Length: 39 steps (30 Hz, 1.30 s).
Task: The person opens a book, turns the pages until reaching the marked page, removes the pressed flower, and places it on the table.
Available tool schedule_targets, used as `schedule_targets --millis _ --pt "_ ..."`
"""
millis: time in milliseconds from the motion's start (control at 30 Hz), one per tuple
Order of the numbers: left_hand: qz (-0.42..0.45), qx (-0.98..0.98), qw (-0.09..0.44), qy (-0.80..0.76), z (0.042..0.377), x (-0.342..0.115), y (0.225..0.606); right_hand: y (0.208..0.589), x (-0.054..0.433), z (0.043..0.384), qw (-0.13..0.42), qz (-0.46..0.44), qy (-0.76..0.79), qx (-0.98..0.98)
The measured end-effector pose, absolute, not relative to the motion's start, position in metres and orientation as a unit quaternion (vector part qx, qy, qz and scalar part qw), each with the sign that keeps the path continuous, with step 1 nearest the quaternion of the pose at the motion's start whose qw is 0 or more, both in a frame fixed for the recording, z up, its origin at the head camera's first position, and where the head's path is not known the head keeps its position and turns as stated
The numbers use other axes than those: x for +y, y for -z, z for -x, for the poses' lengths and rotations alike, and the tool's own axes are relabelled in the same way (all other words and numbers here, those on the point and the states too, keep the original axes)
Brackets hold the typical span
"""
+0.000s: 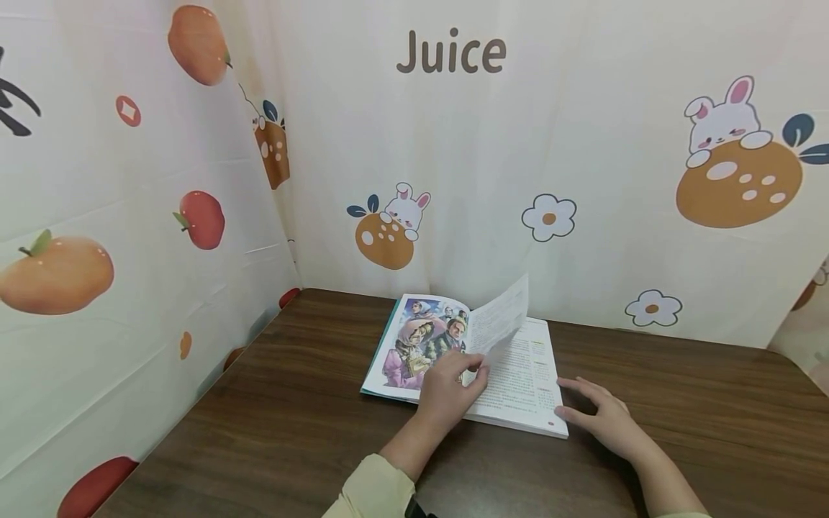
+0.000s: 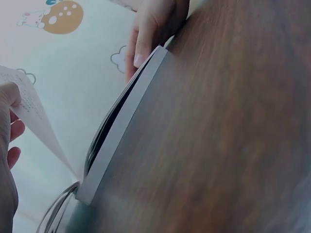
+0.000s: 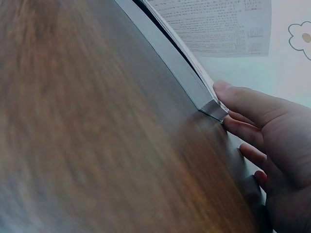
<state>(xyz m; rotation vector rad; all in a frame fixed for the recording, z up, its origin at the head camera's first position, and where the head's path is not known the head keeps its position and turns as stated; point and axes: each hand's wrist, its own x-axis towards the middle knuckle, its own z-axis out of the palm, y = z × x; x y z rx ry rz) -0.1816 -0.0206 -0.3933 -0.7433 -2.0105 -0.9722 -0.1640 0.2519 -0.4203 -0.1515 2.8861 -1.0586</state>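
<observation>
An open book (image 1: 518, 388) lies on the table, with a colour illustration of several figures (image 1: 421, 345) on its left side and printed text on its right. One page (image 1: 505, 316) stands raised from the middle. My left hand (image 1: 450, 385) pinches this page near its lower edge between thumb and fingers; the left wrist view shows the lifted page (image 2: 34, 109) from below. At the book's lower right corner is my right hand (image 1: 602, 421). In the right wrist view, its thumb (image 3: 238, 99) rests at the top edge of the pages and its other fingers extend loosely along the side.
The dark wood table (image 1: 272, 417) extends around the book on both sides. Behind it hangs a pale curtain (image 1: 479, 158) printed with fruit, rabbits, flowers and the word "Juice". Another printed curtain (image 1: 149, 288) runs along the table's left edge.
</observation>
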Motion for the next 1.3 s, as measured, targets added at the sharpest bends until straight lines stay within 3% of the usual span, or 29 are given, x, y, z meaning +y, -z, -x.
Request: schedule_targets --millis 1100,1167,1300 --pt "0.191 -0.769 0.387 0.472 0.197 -0.08 0.358 0.418 0.251 0.164 0.029 0.054 0.341 0.938" --pt "0.194 -0.779 0.362 0.474 0.197 -0.086 0.355 0.419 0.251 0.164 0.029 0.054 0.341 0.938" --pt "0.181 -0.828 0.252 0.468 0.196 -0.1 0.347 0.419 0.251 0.164 0.029 0.052 0.343 0.938"
